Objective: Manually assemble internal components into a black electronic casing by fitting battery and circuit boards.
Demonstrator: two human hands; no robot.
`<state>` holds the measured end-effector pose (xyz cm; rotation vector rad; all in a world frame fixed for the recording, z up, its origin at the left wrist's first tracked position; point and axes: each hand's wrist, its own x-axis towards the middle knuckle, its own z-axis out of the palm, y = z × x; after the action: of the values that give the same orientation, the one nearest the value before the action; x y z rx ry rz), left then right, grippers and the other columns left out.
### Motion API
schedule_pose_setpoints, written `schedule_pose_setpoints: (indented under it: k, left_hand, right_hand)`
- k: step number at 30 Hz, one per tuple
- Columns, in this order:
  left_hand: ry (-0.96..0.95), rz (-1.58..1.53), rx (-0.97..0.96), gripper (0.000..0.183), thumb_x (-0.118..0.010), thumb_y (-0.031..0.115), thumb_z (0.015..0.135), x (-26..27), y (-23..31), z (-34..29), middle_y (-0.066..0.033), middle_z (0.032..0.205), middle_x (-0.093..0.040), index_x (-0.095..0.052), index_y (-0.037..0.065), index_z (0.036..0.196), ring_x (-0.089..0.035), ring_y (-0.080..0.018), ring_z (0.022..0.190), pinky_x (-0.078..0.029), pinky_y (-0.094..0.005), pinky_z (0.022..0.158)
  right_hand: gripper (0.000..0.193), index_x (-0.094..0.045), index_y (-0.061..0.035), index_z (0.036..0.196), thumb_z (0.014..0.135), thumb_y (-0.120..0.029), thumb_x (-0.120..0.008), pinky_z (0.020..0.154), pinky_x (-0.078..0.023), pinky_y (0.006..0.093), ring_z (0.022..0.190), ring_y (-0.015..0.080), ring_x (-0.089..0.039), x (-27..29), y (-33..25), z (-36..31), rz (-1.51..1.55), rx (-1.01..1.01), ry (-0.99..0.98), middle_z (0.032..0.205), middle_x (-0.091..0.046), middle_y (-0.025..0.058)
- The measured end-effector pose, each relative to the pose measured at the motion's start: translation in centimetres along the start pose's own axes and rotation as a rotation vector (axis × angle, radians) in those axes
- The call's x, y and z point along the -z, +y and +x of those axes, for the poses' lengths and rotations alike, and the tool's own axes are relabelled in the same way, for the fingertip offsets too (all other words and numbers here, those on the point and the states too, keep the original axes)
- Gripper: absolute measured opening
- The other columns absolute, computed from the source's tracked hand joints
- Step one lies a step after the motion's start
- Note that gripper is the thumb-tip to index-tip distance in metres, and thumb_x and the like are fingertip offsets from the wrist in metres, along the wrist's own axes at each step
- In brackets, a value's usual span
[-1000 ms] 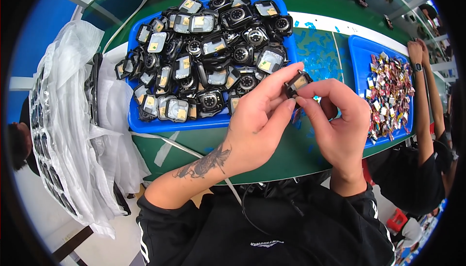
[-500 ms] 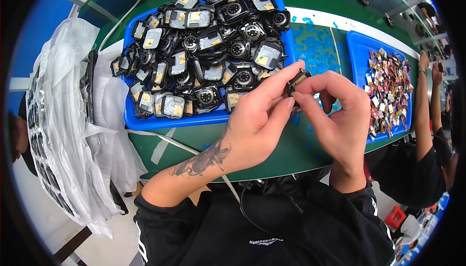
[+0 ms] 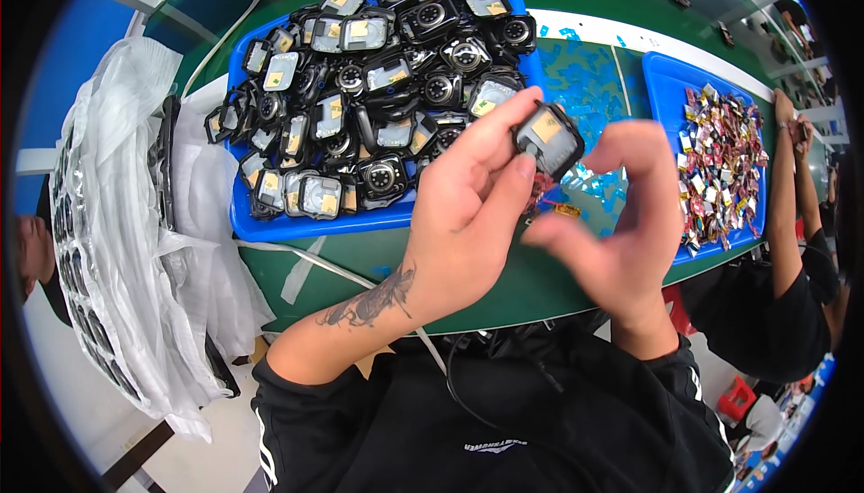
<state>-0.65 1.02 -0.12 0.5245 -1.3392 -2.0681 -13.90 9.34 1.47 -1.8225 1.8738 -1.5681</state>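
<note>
A watch case [image 3: 552, 140] is gripped in the left hand [image 3: 468, 210], inner face tilted up, seemingly for easy viewing; beside it, the right hand [image 3: 621, 223] is held with thumb and forefinger parted. Behind, a blue tray [image 3: 315, 229] of watches [image 3: 383, 178] is partly blocked; blue scraps [image 3: 580, 88] are strewn alongside.

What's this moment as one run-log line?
left hand: holds black watch case | right hand: open, beside it | left blue tray: piled watch cases | right blue tray: small loose parts
</note>
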Motion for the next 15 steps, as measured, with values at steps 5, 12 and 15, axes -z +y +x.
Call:
schedule_pose_setpoints:
  k: [5,12,15]
  left_hand:
    - [-0.001,-0.077,0.043,0.045,-0.045,0.0,0.1,0.3,-0.4,0.1,-0.0127,0.124,-0.06,-0.036,-0.003,0.143,-0.058,-0.0143,0.111,-0.049,-0.0276,0.094]
    - [-0.038,-0.163,0.048,0.04,-0.044,-0.005,0.097,0.1,0.2,0.0,-0.0117,0.119,-0.057,-0.039,0.0,0.137,-0.057,-0.0105,0.103,-0.048,-0.0235,0.086]
    - [-0.066,0.203,-0.261,0.033,-0.043,-0.008,0.094,0.8,-0.6,-0.2,-0.0119,0.119,-0.058,-0.053,0.0,0.125,-0.059,-0.013,0.102,-0.046,-0.0233,0.085]
  right_hand:
    - [0.051,-0.062,-0.007,0.105,0.058,-0.003,-0.083,0.073,-0.047,0.038,0.088,0.0291,-0.056,-1.0,-0.6,-1.3,-0.28,0.077,-0.109,0.1,-0.056,0.011]
    - [0.032,-0.062,0.0006,0.097,0.069,0.008,-0.075,0.066,-0.049,0.0318,0.075,0.024,-0.062,0.2,0.4,-1.0,-0.032,0.062,-0.001,0.093,-0.063,0.0117]
    - [0.022,-0.058,0.0047,0.104,0.084,0.007,-0.068,0.075,-0.054,0.0251,0.084,0.0139,-0.066,0.4,-0.7,-1.3,0.424,-0.375,0.06,0.091,-0.066,0.0102]
